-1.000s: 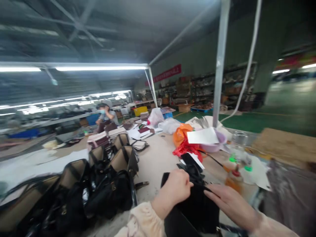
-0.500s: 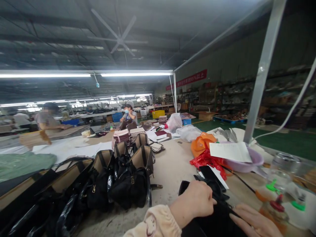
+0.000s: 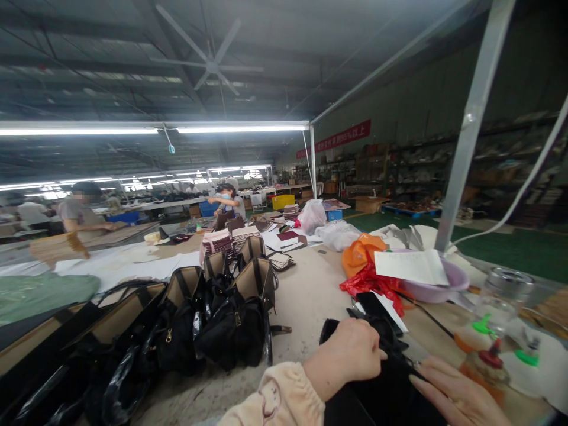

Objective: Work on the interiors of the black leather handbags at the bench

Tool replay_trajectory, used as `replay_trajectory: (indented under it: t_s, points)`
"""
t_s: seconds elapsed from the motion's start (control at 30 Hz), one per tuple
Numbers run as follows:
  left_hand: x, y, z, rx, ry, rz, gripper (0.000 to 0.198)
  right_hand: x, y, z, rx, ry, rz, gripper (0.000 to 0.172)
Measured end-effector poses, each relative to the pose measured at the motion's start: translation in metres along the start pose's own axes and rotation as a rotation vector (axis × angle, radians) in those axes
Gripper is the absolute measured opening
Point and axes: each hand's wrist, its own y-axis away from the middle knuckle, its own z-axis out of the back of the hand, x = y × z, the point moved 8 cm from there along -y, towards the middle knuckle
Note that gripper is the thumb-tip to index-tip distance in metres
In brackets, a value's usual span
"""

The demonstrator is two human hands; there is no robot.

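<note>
My left hand [image 3: 350,355], in a cream sleeve, is closed in a fist on the top of a black bag [image 3: 377,396] at the lower middle right. My right hand [image 3: 461,387] grips the same bag along its right side, fingers pointing left. A small shiny metal piece shows near its fingertips. The bag's lower part runs out of the picture, and the left fingertips are partly hidden. Just beyond the bag lies a dark flat phone-like object [image 3: 379,313] on white paper.
Several black bags with tan linings [image 3: 231,331] stand in a row at left. On the right are a lilac basin [image 3: 457,284], an orange bag [image 3: 359,254], red plastic [image 3: 373,287] and bottles with green and red tops [image 3: 490,364]. A metal post [image 3: 473,118] rises behind. Co-workers sit farther off.
Both hands stay on the black bag, with only a slight shift. A co-worker at the far table has stretched an arm out to the left. My view has tilted slightly.
</note>
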Motion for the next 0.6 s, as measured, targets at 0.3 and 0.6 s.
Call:
replay_trajectory:
  t_s: [0.3, 0.6]
  points:
    - [-0.002, 0.004, 0.010, -0.048, 0.098, 0.029, 0.019, 0.016, -0.001, 0.006, -0.039, 0.018, -0.058, 0.031]
    - [0.004, 0.001, 0.006, -0.055, 0.160, 0.017, 0.017, 0.014, -0.002, 0.010, -0.096, 0.025, -0.079, 0.026]
